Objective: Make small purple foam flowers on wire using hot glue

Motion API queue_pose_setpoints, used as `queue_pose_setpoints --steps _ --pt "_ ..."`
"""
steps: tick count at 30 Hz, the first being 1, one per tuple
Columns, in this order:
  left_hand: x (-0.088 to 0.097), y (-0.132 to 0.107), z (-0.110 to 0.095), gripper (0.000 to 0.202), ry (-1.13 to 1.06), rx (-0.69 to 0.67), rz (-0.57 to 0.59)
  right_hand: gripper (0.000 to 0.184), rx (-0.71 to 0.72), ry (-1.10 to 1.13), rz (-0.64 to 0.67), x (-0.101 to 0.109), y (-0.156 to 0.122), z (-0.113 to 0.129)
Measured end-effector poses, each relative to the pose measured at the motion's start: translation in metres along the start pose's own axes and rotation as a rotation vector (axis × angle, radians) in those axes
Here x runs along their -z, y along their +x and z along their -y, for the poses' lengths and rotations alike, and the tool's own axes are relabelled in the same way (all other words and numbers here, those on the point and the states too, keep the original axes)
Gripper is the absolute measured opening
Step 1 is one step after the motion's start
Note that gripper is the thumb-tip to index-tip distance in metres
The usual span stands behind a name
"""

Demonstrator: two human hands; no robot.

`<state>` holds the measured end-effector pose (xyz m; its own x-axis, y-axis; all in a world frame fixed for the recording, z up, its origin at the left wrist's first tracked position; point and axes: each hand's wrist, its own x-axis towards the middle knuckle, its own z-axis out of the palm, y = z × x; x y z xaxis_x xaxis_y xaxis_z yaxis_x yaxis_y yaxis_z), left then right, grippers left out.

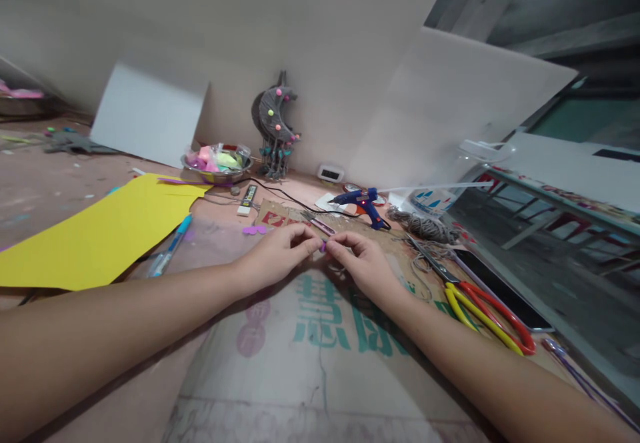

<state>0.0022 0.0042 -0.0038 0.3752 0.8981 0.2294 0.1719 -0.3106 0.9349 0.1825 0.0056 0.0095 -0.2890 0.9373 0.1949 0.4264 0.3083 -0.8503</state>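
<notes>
Above the printed cardboard sheet [225, 376], my left hand [285, 249] and my right hand [363, 259] meet fingertip to fingertip. Both pinch a small purple piece [323, 246], mostly covered by the fingers, so its shape cannot be made out. Left of my left hand, a flat purple cutout with rounded lobes [255, 229] lies on the sheet. Just beyond the fingers is a slim cutter-like tool [320, 224]. A blue glue gun [363, 203] with a small red light rests behind my right hand.
Scissors with red and yellow handles [485, 316], a phone [500, 289] and grey yarn [425, 226] lie at the right. Yellow paper [110, 229] and a blue pen [173, 246] are at the left. Behind stand a bowl of bagged colours [217, 175] and a grey moon ornament [275, 116].
</notes>
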Motion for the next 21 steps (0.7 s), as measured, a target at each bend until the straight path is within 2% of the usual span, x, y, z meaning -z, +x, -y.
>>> queue_pose_setpoints --steps 5,8,12,21 --pt "0.0001 -0.0001 0.0001 0.034 0.006 0.006 0.027 0.028 -0.026 0.039 -0.048 -0.0003 0.0001 -0.001" --pt "0.0002 -0.0001 -0.0006 0.029 0.06 0.021 0.034 0.027 -0.033 0.045 -0.064 -0.0002 0.0 -0.0011" --pt "-0.0001 0.0005 -0.0018 0.024 0.088 0.027 0.038 0.027 -0.007 0.015 -0.054 -0.0001 -0.0002 -0.0032" --pt "0.0001 0.0001 -0.0027 0.028 0.093 0.016 0.034 0.03 0.001 -0.009 -0.049 0.0007 -0.0013 0.0028"
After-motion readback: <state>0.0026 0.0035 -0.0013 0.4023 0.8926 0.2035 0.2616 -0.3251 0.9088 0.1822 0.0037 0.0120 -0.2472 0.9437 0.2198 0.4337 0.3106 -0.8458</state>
